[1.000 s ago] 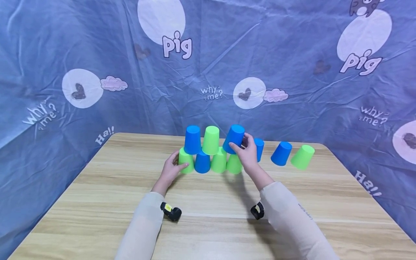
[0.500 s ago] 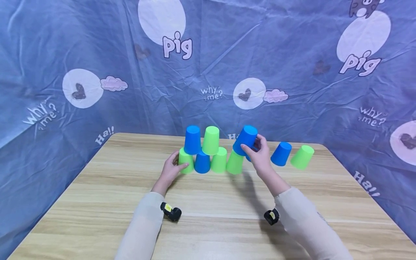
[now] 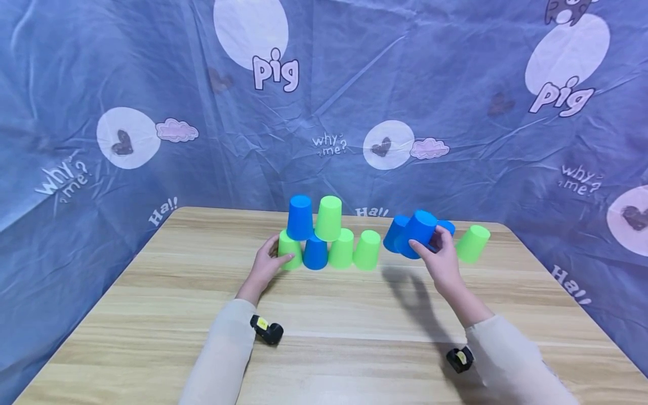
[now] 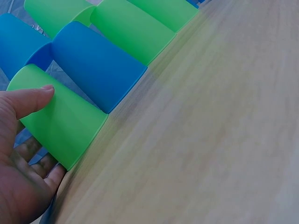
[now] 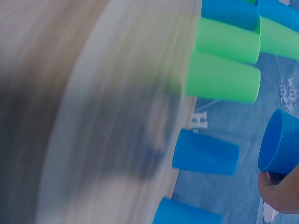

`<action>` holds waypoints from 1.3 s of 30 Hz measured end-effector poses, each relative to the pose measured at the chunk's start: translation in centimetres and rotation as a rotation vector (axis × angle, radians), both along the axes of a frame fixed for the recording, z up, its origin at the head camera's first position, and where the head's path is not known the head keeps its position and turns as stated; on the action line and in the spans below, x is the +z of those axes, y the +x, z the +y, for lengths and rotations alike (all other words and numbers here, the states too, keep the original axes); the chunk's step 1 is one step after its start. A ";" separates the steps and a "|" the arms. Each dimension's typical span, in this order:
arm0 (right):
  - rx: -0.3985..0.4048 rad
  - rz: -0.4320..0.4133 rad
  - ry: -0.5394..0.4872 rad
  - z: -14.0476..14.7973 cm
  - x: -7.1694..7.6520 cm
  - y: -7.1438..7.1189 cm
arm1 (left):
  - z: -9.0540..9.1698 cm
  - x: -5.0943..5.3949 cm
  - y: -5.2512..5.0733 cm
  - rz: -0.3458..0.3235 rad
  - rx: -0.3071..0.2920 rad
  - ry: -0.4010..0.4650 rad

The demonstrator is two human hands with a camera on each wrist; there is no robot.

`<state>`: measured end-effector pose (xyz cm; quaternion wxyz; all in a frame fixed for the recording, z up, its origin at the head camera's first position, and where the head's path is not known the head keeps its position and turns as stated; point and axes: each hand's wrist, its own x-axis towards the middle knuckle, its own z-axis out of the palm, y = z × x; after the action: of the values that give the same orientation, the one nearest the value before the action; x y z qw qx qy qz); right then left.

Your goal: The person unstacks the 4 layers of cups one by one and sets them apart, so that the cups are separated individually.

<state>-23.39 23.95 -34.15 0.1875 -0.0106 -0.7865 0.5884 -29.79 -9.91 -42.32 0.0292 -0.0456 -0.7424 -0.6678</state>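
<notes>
At the left end of a bottom row, my left hand (image 3: 265, 264) holds an upside-down green cup (image 4: 58, 116), thumb on its front and fingers behind. Beside it in the row stand a blue cup (image 3: 315, 253), a green cup (image 3: 341, 251) and another green cup (image 3: 367, 251). An upper blue cup (image 3: 301, 218) and an upper green cup (image 3: 328, 219) rest across the gaps below them. My right hand (image 3: 442, 264) grips another blue cup (image 3: 419, 233), tilted and off the table, right of the row. In the right wrist view, this held blue cup (image 5: 282, 144) shows its open mouth.
Behind the held cup stands a blue cup (image 3: 392, 235). A further blue cup (image 3: 446, 226) is partly hidden by my right hand, with a green cup (image 3: 473, 243) to its right. The wooden table (image 3: 324, 332) ends at a printed blue cloth (image 3: 314, 101).
My right hand has carried the blue cup rightward and down, away from above the row's right end. The rightmost green cup in the row shifted slightly right. My left hand stayed put.
</notes>
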 end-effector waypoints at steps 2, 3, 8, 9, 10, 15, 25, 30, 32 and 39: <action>-0.009 -0.010 0.010 0.8 -0.1 0.4 | 0.1 0.0 0.0 -0.002 0.000 0.002; -0.014 -0.018 0.016 1.2 -0.1 0.6 | 0.1 0.0 0.0 -0.003 0.001 0.002; -0.053 -0.030 0.036 3.0 -0.8 1.2 | 0.2 -0.2 0.0 -0.007 -0.006 0.003; -0.060 -0.027 0.039 3.5 -1.1 1.2 | 0.2 -0.2 0.0 -0.007 -0.007 0.003; -0.076 -0.017 0.035 4.2 -1.7 1.1 | 0.2 -0.2 0.0 -0.007 -0.009 0.003; -0.123 -0.037 0.039 8.8 -5.0 -0.3 | 0.3 -0.3 0.0 -0.012 -0.007 0.003; -0.247 -0.117 0.017 15.3 -7.8 -1.1 | 0.1 -0.3 0.0 -0.005 0.006 -0.009; -0.297 -0.145 0.078 17.1 -7.7 -1.0 | 0.1 -0.2 0.0 -0.006 0.007 -0.010; -0.315 -0.155 0.097 17.6 -7.6 -0.9 | 0.0 -0.2 0.0 -0.004 0.006 -0.009; -0.344 -0.239 0.125 18.5 -6.5 -0.4 | -0.1 -0.2 0.0 0.004 0.001 -0.007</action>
<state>-23.83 42.46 -40.69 0.1908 -0.2029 -0.8248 0.4921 -29.81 -9.99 -42.47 0.0308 -0.0465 -0.7446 -0.6652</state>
